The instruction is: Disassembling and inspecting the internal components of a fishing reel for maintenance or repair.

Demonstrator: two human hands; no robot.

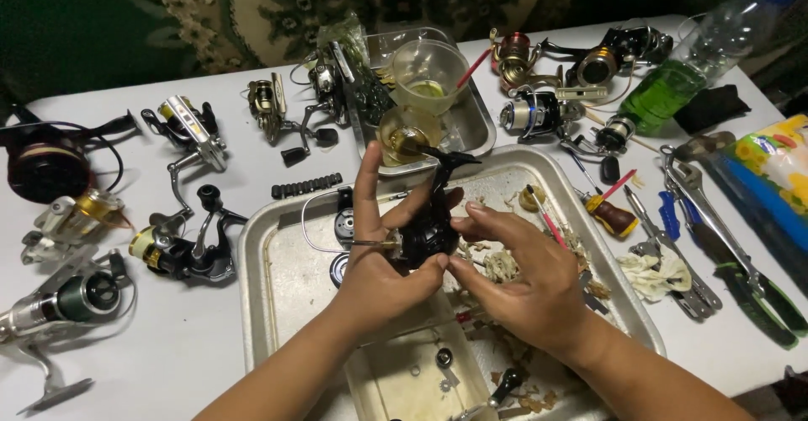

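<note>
Left hand (379,257) and right hand (526,282) grasp a black fishing reel body (429,223) over a metal tray (269,261) holding what look like shavings (505,265) and small parts; behind, a plastic cup (425,76) stands in a smaller pan (480,130).

Bright light from above floods my white table (210,337) and glares off the metal tray (286,261), while the far carpet (126,17) lies dim and edges look slightly bent and soft.

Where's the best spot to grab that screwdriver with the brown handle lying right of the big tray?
Grip the screwdriver by its bulbous brown handle, coming from above on the right. It lies flat on the table, shaft angled up-left toward the tray, so the thick handle is the free, easy end.
</note>
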